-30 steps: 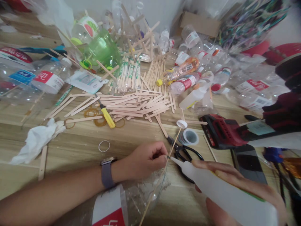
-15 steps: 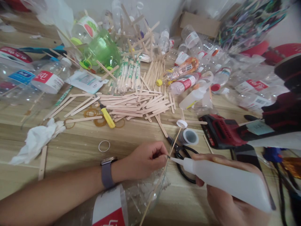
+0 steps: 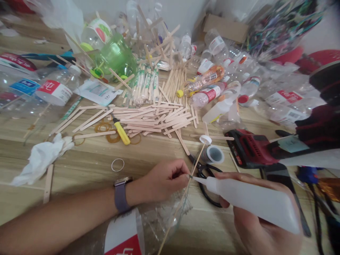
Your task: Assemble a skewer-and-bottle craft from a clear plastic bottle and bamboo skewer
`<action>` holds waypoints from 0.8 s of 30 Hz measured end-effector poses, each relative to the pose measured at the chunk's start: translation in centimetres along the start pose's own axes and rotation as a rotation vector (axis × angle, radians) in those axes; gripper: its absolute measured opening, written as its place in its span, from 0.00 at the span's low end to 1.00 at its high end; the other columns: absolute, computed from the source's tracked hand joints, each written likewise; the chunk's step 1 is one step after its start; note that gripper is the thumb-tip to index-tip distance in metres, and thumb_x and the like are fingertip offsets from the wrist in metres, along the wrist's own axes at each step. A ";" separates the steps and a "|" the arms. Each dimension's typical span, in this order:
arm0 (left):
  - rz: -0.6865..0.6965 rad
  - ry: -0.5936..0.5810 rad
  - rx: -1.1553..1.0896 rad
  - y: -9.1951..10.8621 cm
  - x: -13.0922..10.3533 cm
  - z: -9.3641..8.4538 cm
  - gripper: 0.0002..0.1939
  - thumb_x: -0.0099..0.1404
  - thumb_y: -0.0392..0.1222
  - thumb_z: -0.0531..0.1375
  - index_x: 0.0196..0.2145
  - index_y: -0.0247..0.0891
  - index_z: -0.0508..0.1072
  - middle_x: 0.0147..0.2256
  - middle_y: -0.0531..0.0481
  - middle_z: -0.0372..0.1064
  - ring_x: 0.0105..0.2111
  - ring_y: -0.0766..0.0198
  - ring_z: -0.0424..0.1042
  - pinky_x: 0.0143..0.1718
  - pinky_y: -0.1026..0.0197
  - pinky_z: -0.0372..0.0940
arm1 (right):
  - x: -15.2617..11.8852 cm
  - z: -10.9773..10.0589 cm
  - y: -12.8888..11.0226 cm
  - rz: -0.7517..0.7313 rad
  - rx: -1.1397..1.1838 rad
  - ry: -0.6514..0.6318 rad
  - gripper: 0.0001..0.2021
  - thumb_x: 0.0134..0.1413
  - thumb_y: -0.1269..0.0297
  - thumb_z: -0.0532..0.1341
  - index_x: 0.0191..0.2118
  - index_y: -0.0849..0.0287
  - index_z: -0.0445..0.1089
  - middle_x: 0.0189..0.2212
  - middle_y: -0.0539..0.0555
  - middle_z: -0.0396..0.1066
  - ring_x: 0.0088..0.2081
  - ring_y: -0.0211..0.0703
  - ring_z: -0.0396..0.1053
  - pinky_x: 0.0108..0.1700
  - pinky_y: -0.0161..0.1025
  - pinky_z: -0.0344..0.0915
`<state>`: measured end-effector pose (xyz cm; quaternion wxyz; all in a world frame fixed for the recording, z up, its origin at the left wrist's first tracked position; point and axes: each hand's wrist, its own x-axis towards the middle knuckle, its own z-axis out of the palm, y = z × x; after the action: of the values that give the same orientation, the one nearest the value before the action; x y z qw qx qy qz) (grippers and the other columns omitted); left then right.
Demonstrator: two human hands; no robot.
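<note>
My left hand [image 3: 170, 179], wearing a wristwatch [image 3: 121, 194], is closed in a pinch on a thin dark string [image 3: 190, 176] against a bamboo skewer [image 3: 176, 209]. The skewer slants up to a white bottle cap [image 3: 205, 139] with flat wooden sticks crossed at it. Below my left wrist lies a clear plastic bottle [image 3: 156, 219] with a red and white label. My right hand [image 3: 247, 219] grips a white squeeze bottle [image 3: 255, 198], tilted with its narrow nozzle pointing left. The nozzle tip meets the skewer beside my left fingertips; whether any liquid comes out I cannot tell.
Black-handled scissors [image 3: 204, 177] and a grey tape roll [image 3: 214, 154] lie behind my hands. A red cordless drill [image 3: 249, 148] stands at right. Loose wooden sticks [image 3: 148, 118], a yellow-handled screwdriver [image 3: 122, 131] and many plastic bottles [image 3: 212, 92] spread across the back.
The squeeze bottle and my right hand have shifted slightly, the bottle's rear end moving a little left. My left hand and the skewer have stayed in place.
</note>
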<state>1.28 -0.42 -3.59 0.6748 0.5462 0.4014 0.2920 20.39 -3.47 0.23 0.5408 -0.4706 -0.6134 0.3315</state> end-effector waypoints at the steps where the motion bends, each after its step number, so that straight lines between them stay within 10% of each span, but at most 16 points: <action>1: 0.003 0.006 0.005 0.0 0.0 0.0 0.05 0.62 0.34 0.54 0.28 0.37 0.62 0.22 0.60 0.53 0.22 0.73 0.50 0.22 0.68 0.49 | 0.0 0.0 -0.1 -0.001 0.012 -0.008 0.16 0.47 0.65 0.71 0.42 0.53 0.69 0.36 0.58 0.78 0.33 0.52 0.77 0.24 0.40 0.73; 24: 0.011 0.021 0.027 0.3 0.0 0.1 0.07 0.62 0.37 0.54 0.26 0.38 0.61 0.21 0.60 0.54 0.22 0.72 0.51 0.22 0.68 0.49 | -0.5 -0.7 0.9 -0.022 0.016 -0.006 0.21 0.46 0.59 0.71 0.46 0.54 0.68 0.40 0.57 0.75 0.36 0.51 0.76 0.30 0.42 0.73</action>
<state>1.34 -0.40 -3.27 0.6616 0.5544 0.4091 0.2959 21.22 -3.71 -0.62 0.5462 -0.4584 -0.6177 0.3317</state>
